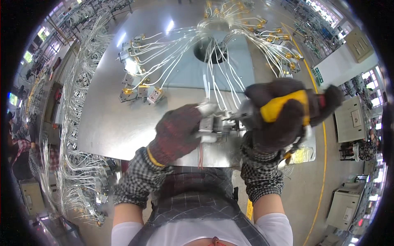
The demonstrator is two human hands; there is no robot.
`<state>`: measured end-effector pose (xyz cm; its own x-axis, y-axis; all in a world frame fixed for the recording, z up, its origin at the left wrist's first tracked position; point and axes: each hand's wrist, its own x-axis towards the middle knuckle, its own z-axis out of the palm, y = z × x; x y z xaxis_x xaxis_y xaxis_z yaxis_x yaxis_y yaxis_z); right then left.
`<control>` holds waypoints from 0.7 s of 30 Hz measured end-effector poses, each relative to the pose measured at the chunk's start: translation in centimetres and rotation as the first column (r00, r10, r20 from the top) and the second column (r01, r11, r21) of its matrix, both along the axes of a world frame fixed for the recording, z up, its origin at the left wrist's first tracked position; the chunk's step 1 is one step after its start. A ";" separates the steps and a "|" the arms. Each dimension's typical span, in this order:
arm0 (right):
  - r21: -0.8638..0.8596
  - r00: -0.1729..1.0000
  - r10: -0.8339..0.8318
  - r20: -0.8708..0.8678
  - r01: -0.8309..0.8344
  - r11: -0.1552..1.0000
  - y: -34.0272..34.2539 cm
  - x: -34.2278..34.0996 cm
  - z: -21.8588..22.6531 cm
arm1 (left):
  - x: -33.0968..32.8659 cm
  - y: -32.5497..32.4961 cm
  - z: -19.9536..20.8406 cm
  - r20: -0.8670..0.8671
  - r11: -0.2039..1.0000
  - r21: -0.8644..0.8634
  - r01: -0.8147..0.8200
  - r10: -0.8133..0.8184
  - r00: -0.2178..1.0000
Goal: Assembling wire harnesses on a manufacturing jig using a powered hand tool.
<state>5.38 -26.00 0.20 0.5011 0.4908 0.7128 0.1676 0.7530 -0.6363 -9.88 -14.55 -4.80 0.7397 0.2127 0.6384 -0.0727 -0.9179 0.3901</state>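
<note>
1. While white cables (258, 46) spread from a round opening (200, 52) in a shiny metal table (108, 112), a worker in checked sleeves bends over a small metal block (211, 124) at the near edge, in front of the body.

2. Gloved in dark red and black, the left hand (178, 127) grips the block from its left side, fingers and thumb closed about that end.

3. The block's long axis appears to run across the worker's body, left to right, with the held end to the left and the other end facing the tool. Its finer parts are blurred.

4. Wrapped in a dark glove, the right hand (273, 136) clasps a yellow-and-black power tool (273, 109), its fingers curled around the body; motion blurs both.

5. The tool's long axis lies roughly sideways, its dark nose pointing left at the block's right end. Whether the two touch cannot be told.

6. Several cables descend from the opening toward the block, between the two hands.

7. At the table's upper left, more metal blocks (155, 95) sit at cable ends, some bearing yellow pieces.

8. Dense bundles of cable (78, 100) hang along the worker's left; to the right, a yellow line (324, 164) crosses the floor near a pale cabinet (350, 119).
</note>
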 end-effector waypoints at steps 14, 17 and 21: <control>-0.012 0.978 -0.102 -0.184 0.102 0.995 -0.6 -0.1 0.4 | 1.9 -0.2 2.2 -0.387 0.913 -0.393 -0.115 -0.051 0.921; 0.138 0.799 0.251 -0.547 -0.210 0.968 -1.0 1.6 -1.0 | 1.9 -0.1 2.1 -0.391 0.930 -0.350 -0.116 -0.032 0.920; -0.254 0.965 -0.168 -0.202 0.114 0.961 -1.2 0.3 -0.4 | 1.7 0.2 1.5 -0.414 0.979 -0.187 -0.085 0.000 0.910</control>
<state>5.64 -27.22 -0.22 0.7084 0.5452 0.4483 0.0967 0.5543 -0.8267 -8.19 -14.30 -3.26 0.9139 0.3395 0.2227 0.1703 -0.8184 0.5489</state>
